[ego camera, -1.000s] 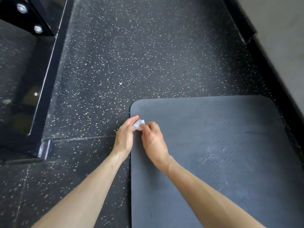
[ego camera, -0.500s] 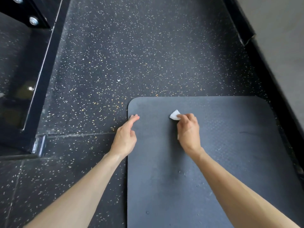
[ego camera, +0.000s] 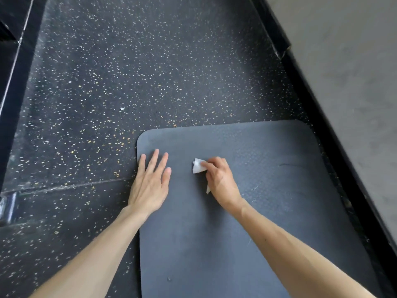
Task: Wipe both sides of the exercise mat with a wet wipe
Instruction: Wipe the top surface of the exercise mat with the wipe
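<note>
Moved: L hand (ego camera: 150, 186) laid flat onto dark grey foam exercise mat (ego camera: 279, 211).
R hand (ego camera: 221, 179): crumpled white wet wipe (ego camera: 198, 166) pinched.
Axis: mat lengthwise twd person.

The exercise mat (ego camera: 268, 211) lies flat on the gym floor (ego camera: 129, 72), its right edge just beside the skirting strip (ego camera: 322, 130) at the foot of the wall (ego camera: 354, 82). The left hand (ego camera: 150, 186) rests flat on the mat by its far left corner. Just right of it, the right hand (ego camera: 221, 181) holds the wet wipe (ego camera: 198, 166) against the mat. A metal frame (ego camera: 12, 61) stands well off to the left
</note>
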A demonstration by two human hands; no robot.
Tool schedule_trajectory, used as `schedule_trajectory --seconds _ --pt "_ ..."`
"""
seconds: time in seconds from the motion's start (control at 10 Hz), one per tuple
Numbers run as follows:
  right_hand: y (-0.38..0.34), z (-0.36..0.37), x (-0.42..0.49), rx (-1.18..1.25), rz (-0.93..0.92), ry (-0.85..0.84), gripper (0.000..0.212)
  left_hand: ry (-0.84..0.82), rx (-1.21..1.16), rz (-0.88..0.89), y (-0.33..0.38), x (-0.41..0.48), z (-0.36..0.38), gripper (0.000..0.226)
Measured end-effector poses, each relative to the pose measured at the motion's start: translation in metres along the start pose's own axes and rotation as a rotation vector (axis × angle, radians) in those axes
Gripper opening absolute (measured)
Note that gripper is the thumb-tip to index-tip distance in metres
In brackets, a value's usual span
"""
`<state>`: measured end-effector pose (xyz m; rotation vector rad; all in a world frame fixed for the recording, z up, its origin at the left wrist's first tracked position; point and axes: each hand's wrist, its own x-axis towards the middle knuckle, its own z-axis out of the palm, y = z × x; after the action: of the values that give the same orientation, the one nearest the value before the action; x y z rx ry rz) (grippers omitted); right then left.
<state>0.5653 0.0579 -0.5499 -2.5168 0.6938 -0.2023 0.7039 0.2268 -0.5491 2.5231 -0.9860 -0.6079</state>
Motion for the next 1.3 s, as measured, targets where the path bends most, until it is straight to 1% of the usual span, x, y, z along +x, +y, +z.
schedule_trajectory --seconds 0.1,0.2,0.3,0.4,0.5,0.6,0.7,0.8,0.9,1.0,1.1,1.2,1.3 --pt "0.043 -0.028 -0.009 -0.027 0.156 0.138 0.043 -0.081 0.186 -0.008 0.012 0.004 0.006 0.058" --pt "0.026 -0.009 -0.009 -0.016 0.237 0.164 0.032 -0.109 0.274 -0.027 0.016 0.005 0.011 0.064" --pt "-0.022 0.022 -0.018 0.062 0.041 -0.018 0.031 -0.096 0.338 -0.013 0.017 0.005 0.014 0.064" --pt "-0.039 0.041 -0.026 0.087 -0.062 -0.032 0.032 -0.090 0.323 -0.024 0.019 0.006 0.012 0.060" --pt "-0.022 0.024 -0.026 0.024 -0.123 -0.065 0.037 -0.081 0.332 -0.065 0.024 0.008 0.013 0.060" --pt "0.026 -0.010 -0.012 0.012 -0.018 0.008 0.028 -0.078 0.367 -0.125 0.035 0.012 0.017 0.063" --pt "0.084 -0.050 -0.010 -0.120 0.131 0.115 0.030 -0.099 0.353 -0.174 0.044 0.015 0.021 0.066" --pt "0.118 -0.069 -0.018 -0.133 0.230 0.260 0.037 -0.094 0.373 -0.187 0.046 0.015 0.025 0.070" --pt "0.098 -0.046 -0.018 -0.092 0.200 0.291 0.016 -0.082 0.353 -0.215 0.051 0.014 0.031 0.072" --pt "0.059 -0.015 -0.026 -0.054 -0.024 0.163 0.015 -0.048 0.350 -0.221 0.065 0.015 0.039 0.075" --pt "0.046 0.001 -0.033 0.031 -0.087 0.089 0.033 -0.015 0.328 0.016 0.093 0.020 0.052 0.063" --pt "0.061 -0.016 -0.027 0.035 -0.092 0.050 0.029 -0.100 0.220 0.244 0.122 0.033 0.067 0.057" --pt "0.103 -0.046 -0.021 -0.026 -0.022 0.100 0.028 -0.134 0.180 0.248 0.132 0.037 0.072 0.063"
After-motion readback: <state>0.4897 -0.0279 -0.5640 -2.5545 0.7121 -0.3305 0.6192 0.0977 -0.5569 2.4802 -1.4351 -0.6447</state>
